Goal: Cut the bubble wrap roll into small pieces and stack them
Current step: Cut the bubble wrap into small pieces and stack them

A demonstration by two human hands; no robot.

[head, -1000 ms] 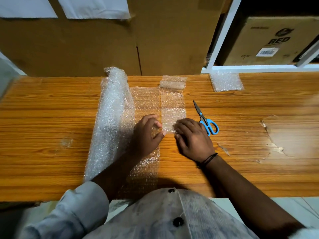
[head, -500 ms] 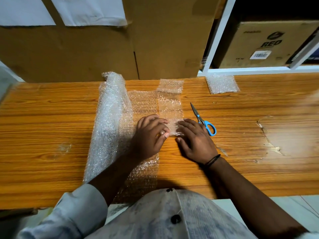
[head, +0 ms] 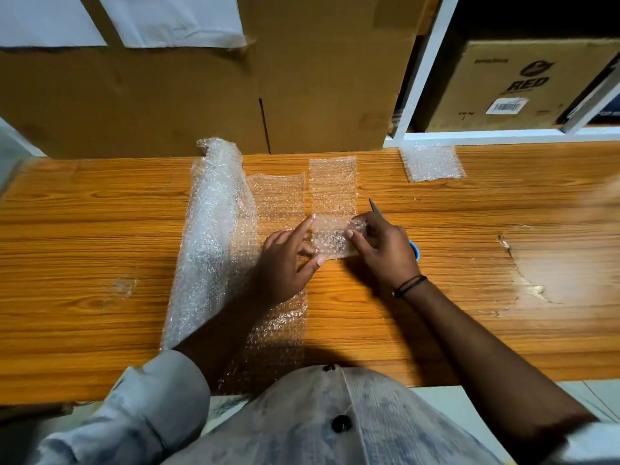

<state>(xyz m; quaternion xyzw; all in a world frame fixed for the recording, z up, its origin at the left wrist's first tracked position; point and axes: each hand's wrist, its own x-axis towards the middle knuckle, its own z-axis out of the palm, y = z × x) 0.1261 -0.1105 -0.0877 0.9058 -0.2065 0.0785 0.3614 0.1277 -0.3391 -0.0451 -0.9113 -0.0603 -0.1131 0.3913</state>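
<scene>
A clear bubble wrap roll (head: 211, 236) lies lengthwise on the wooden table (head: 469, 290), with its loose sheet (head: 278, 203) spread to the right. A cut strip (head: 332, 186) lies beside that sheet. Its near end is folded up as a small piece (head: 330, 238), which both hands hold: my left hand (head: 288, 263) pinches its left edge with forefinger raised, and my right hand (head: 382, 250) grips its right edge. Blue-handled scissors (head: 377, 208) lie mostly hidden under my right hand. One cut square piece (head: 432, 162) rests at the table's far edge.
Large cardboard boxes (head: 188, 95) stand against the table's back edge. A white shelf frame (head: 432, 62) with a printed carton (head: 516, 85) sits behind on the right. The tabletop veneer is chipped at the right (head: 516, 263).
Both hands were pressing flat on the strip's near end; now they have lifted and folded that end up off the table. My right hand now covers the scissors.
</scene>
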